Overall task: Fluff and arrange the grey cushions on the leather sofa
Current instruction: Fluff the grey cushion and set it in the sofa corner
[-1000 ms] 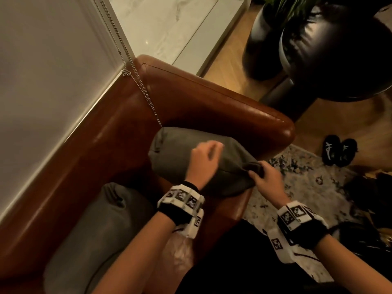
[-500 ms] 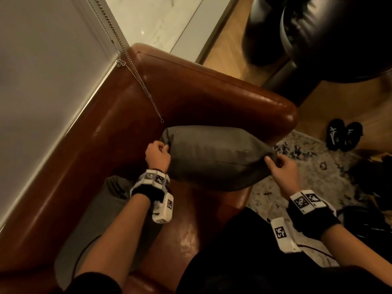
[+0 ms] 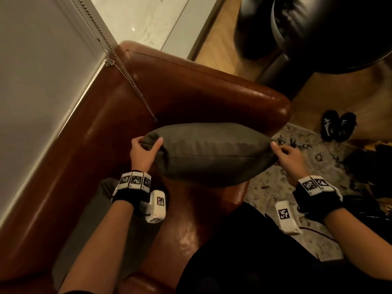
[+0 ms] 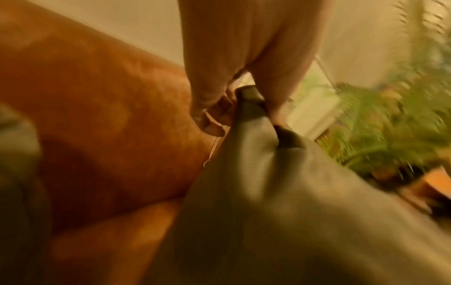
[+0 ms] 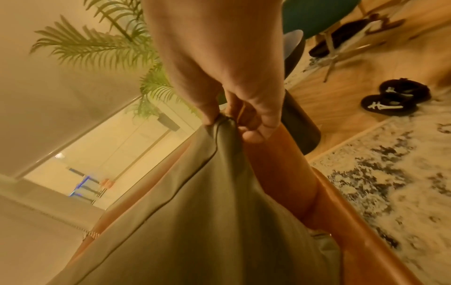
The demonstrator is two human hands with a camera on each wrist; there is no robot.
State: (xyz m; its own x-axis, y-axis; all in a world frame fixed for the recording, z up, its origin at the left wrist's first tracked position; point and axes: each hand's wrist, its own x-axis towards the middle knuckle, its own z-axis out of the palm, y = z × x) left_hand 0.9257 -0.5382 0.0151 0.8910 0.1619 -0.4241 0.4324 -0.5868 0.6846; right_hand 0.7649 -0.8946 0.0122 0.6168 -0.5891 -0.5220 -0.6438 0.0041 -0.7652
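Observation:
A grey cushion hangs stretched between my hands above the seat corner of the brown leather sofa. My left hand grips its left corner, fingers and thumb curled round the bunched fabric. My right hand pinches the right corner beside the sofa's arm. A second grey cushion lies on the seat under my left forearm, mostly hidden.
A window blind's bead chain dangles over the sofa back just behind the cushion. Right of the sofa are a patterned rug, black shoes, a dark round seat and a potted plant.
My left hand moved from the cushion's top to its left corner and took hold. Both hands then pulled apart and lifted, so the cushion is now stretched flat between them.

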